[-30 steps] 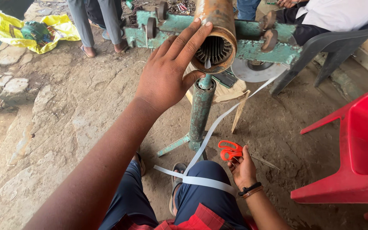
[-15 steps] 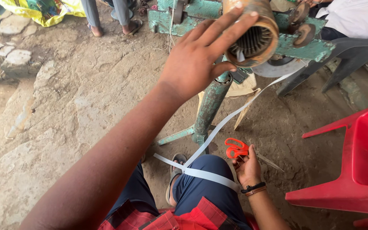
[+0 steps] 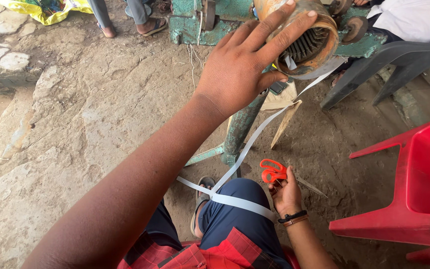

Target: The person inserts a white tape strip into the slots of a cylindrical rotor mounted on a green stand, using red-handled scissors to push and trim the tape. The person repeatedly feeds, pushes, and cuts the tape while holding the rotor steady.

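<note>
Nearer now, left hand (image 3: 240, 74) clamped around rusty slotted cylinder (image 3: 307, 37); right hand (image 3: 285, 192) gripping orange scissors (image 3: 274, 172).

The scissors (image 3: 273, 172) had orange handles, the strip (image 3: 255, 137) was white, the chair (image 3: 414, 189) red, the stand (image 3: 240, 127) green.
</note>
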`<state>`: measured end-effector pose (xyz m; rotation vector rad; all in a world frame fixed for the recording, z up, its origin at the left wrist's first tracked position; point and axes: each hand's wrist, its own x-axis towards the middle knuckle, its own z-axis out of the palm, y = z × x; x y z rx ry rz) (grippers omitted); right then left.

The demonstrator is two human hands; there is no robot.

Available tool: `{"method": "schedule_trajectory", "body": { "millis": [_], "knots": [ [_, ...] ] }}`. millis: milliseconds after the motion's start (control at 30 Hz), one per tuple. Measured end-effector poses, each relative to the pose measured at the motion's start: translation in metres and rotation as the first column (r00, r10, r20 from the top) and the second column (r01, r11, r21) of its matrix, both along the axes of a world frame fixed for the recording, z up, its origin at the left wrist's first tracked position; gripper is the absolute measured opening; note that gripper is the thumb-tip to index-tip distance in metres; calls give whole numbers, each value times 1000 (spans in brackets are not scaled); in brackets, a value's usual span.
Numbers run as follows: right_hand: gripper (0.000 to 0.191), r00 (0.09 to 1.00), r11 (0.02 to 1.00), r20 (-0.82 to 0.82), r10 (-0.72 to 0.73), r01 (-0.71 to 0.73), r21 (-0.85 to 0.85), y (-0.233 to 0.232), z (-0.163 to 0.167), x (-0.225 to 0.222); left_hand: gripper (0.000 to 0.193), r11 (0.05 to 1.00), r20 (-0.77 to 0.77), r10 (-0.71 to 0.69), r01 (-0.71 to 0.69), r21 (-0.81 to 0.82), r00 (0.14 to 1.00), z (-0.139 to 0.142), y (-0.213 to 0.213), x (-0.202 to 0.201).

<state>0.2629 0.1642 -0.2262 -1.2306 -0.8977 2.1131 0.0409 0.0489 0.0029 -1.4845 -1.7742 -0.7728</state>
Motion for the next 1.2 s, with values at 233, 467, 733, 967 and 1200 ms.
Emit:
{"method": "schedule_trajectory", "body": {
  "millis": [233,467,733,967,1200],
  "knots": [
    [52,1000,1000,7,-16,16,-4,0,-1,-2,117,993,-42,-119,120,20,992,8,0,-21],
    [51,1000,1000,-1,3,-3,4,-2,-2,-1,121,992,-32,62,-65,-105,998,9,16,-31],
    [51,1000,1000,3,3,-3,1,-2,-1,-3,125,989,22,29,-26,-147,999,6,12,-42],
    [51,1000,1000,-6,-8,8,4,-2,-1,-2,123,994,35,17,-14,-109,999,2,13,-45],
    [50,1000,1000,13,-7,7,8,-2,-1,-2,121,993,29,12,-8,-122,1000,0,13,-49]
  ]
}}
